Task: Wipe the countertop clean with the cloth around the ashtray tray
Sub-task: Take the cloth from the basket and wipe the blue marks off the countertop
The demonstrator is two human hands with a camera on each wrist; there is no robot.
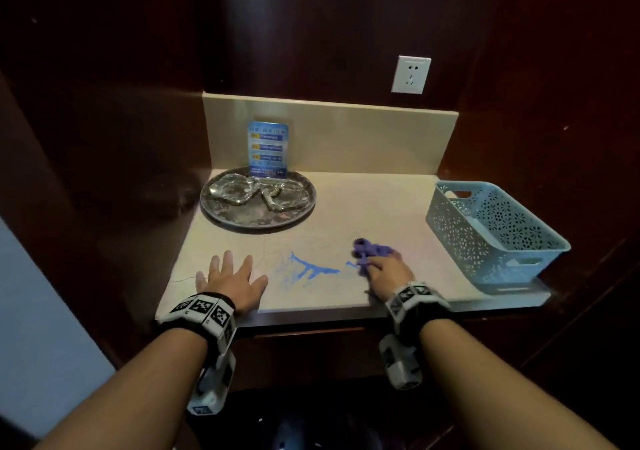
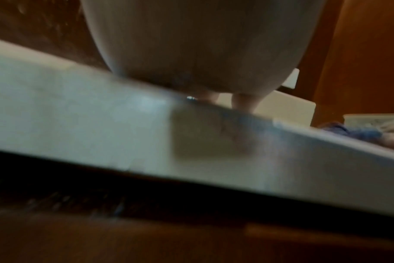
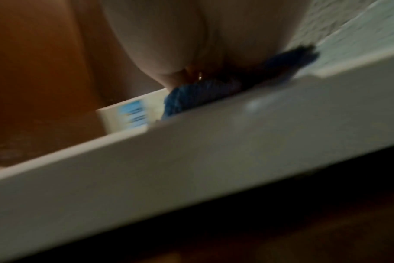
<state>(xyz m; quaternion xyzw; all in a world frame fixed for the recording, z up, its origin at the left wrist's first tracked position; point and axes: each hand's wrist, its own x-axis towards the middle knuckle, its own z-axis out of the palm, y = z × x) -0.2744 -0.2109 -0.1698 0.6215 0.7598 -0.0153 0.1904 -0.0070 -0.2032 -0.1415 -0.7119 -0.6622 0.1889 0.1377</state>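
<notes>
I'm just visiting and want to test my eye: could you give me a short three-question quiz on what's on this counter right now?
1. True or false: the left hand lies flat on the countertop.
2. Which hand holds the purple cloth: A left, B right?
3. Fill in: the blue smear lies between the two ____.

Key
1. True; its fingers are spread, holding nothing.
2. B; the cloth is bunched under its fingers, beside the light blue basket.
3. Hands; the round metal tray with glass ashtrays sits farther back.
</notes>
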